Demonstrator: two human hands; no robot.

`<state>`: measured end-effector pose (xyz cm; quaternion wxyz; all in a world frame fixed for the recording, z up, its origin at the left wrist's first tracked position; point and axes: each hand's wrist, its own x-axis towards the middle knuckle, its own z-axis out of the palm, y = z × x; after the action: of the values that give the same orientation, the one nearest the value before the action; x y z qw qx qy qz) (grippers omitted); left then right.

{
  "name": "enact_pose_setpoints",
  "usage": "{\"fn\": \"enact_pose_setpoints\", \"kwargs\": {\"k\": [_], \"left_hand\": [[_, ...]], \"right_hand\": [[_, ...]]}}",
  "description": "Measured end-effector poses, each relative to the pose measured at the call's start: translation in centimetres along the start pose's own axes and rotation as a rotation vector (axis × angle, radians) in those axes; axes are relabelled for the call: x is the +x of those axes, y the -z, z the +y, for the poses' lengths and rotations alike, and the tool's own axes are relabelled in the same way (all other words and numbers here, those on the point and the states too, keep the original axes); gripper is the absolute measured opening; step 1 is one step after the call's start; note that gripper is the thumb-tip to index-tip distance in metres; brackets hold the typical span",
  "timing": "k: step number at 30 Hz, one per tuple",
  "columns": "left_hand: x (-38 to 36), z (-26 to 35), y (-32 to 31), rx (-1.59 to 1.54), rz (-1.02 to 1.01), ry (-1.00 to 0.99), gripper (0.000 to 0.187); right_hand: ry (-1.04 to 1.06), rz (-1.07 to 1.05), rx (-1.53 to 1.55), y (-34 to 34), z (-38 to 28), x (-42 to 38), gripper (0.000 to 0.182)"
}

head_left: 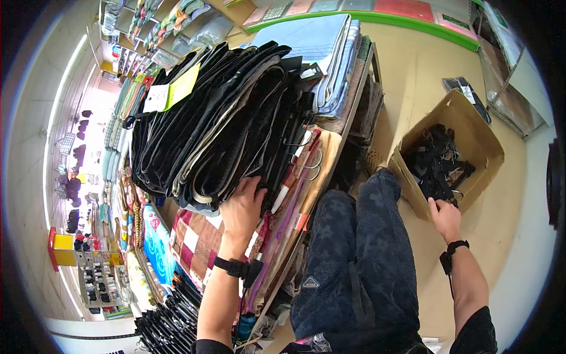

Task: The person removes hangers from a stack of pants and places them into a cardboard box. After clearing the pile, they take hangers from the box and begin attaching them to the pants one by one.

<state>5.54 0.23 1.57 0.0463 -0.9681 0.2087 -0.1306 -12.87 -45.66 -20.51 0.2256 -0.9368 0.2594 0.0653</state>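
My left hand (243, 207) lies against the lower front of a tall pile of folded black trousers (218, 130), its fingers extended over the folds. A yellow-and-white paper tag (177, 91) sits on the pile. Metal hanger hooks (315, 165) stick out beside it, over folded patterned cloths. My right hand (446, 221) is closed at the near rim of an open cardboard box (486, 156); what its curled fingers hold, if anything, is hidden. Inside the box lies a tangle of black hangers (439, 162), some with metal parts.
Folded light-blue textiles (300, 38) stand behind the trousers on the same stand. Many black hangers (171, 315) are bunched at the lower left. A dark packaged item (467, 97) lies on the floor behind the box. A green-edged shelf (365, 17) runs along the back.
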Motion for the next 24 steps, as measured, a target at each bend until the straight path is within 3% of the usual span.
{"fn": "enact_pose_setpoints", "kwargs": {"k": [8,19,22,24], "left_hand": [[-0.5,-1.3,-1.2,-0.005,0.231,-0.140,0.026],[-0.8,-1.0,-1.6,0.009,0.216,-0.091,0.033],[-1.0,-0.8,-1.7,-0.016,0.187,-0.050,0.032],[-0.6,-0.2,-1.2,-0.067,0.186,-0.004,0.030]], "right_hand": [[-0.025,0.018,0.017,0.0,0.0,0.1,0.056],[-0.023,-0.026,-0.037,-0.3,0.2,0.3,0.057],[-0.036,-0.059,0.003,-0.1,-0.1,0.6,0.056],[-0.068,-0.081,0.233,1.3,-1.4,1.0,0.044]]}}
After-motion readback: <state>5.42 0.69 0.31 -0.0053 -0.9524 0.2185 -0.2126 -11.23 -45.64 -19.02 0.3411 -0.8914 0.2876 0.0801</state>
